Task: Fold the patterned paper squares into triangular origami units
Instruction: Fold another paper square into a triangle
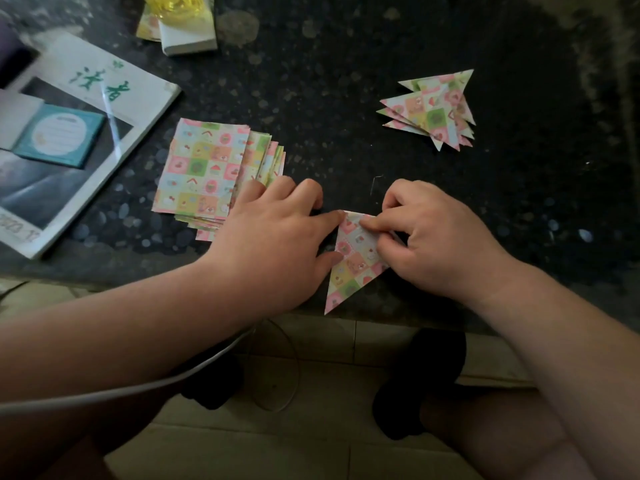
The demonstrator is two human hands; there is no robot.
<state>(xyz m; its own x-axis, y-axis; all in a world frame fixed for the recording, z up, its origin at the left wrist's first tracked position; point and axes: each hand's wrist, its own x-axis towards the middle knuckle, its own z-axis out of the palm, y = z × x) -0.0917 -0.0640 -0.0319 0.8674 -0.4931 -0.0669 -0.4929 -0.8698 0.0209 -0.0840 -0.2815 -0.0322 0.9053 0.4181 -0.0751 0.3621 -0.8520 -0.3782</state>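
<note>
Pinching the paper triangle point(349, 268), right fingers point(375, 222) curl; left fingers point(325, 219) press it, spread.

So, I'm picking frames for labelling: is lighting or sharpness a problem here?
Head view: dim, the dark table losing detail at top right; a glare streak crosses the magazine; the paper triangle pinched by the right hand is soft but readable; edges bend from the wide angle.

Well left of the left hand point(273, 237), on dark speckled worktop point(346, 98): white magazine point(145, 98) under teal booklet point(59, 135). Far beyond it, white box point(188, 39). Below, tiled floor point(329, 427), black shoes point(419, 382).
</note>
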